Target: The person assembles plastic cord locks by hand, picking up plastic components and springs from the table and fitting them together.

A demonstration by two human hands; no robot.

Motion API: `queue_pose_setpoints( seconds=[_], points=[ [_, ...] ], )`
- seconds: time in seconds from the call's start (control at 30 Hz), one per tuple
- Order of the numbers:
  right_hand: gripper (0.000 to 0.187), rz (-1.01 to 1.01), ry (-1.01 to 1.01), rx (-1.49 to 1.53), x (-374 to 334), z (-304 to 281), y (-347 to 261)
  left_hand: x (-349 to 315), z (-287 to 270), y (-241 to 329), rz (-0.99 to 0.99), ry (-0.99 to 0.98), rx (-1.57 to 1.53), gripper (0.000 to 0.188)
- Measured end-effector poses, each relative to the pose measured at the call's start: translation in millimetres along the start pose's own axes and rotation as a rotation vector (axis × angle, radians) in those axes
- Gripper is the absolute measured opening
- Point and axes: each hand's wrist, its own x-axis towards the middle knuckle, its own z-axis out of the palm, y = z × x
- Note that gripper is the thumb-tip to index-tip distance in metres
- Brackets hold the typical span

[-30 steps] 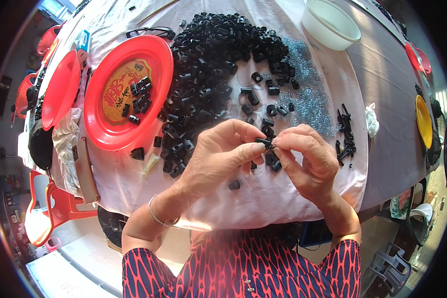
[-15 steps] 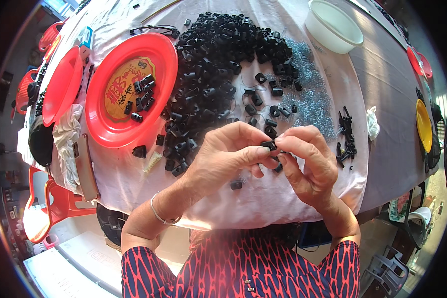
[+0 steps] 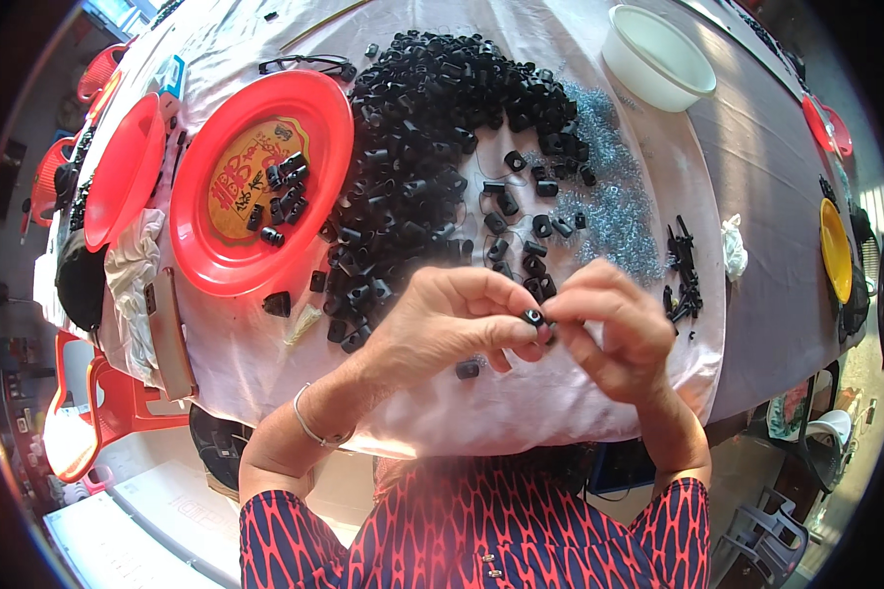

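Black plastic cylinders (image 3: 272, 237): few in our round red plate (image 3: 201, 226), most heaped right of it; our left hand (image 3: 442, 319) pinches one, right hand (image 3: 614, 334) unclear.

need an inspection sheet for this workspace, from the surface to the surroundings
surface: pale tablecloth, wrinkled
job's things: small black part held; black-part heap beside tiny silvery-blue pieces; red plate bearing several black parts
clutter: glasses, white tub, crumpled white wad
hands: left hand pinches the part; right hand close beside it, blurred
cables: nothing clearly seen
surroundings: red chair, grey chair
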Motion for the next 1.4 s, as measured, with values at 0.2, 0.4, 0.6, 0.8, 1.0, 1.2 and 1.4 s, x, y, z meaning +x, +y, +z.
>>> queue_pose_setpoints(
  seconds=[0.2, 0.4, 0.6, 0.8, 1.0, 1.2, 1.4],
  points=[
    [0.014, 0.277, 0.273, 0.076, 4, -24, 12, -3, -11, 15, 0.22, 0.174, -0.033, 0.013],
    [0.011, 0.225, 0.082, -0.094, 4, -13, 19, -5, -30, 16, 0.374, 0.165, -0.11, 0.017],
    [0.011, 0.126, -0.03, -0.197, 18, -1, 12, -5, -29, 16, 0.349, 0.168, -0.148, 0.019],
    [0.011, 0.157, -0.087, -0.181, 21, -6, 7, -6, -27, 18, 0.349, 0.174, -0.074, 0.018],
    [0.013, 0.151, -0.182, -0.218, 5, -11, 0, -6, -29, 18, 0.35, 0.154, -0.094, 0.017],
    [0.01, 0.064, -0.277, -0.224, 14, 3, 1, -4, -30, 17, 0.352, 0.175, -0.117, 0.017],
    [0.007, 0.052, -0.437, -0.343, 31, 42, 25, -2, -32, 16, 0.372, 0.175, -0.136, 0.017]
  ],
)
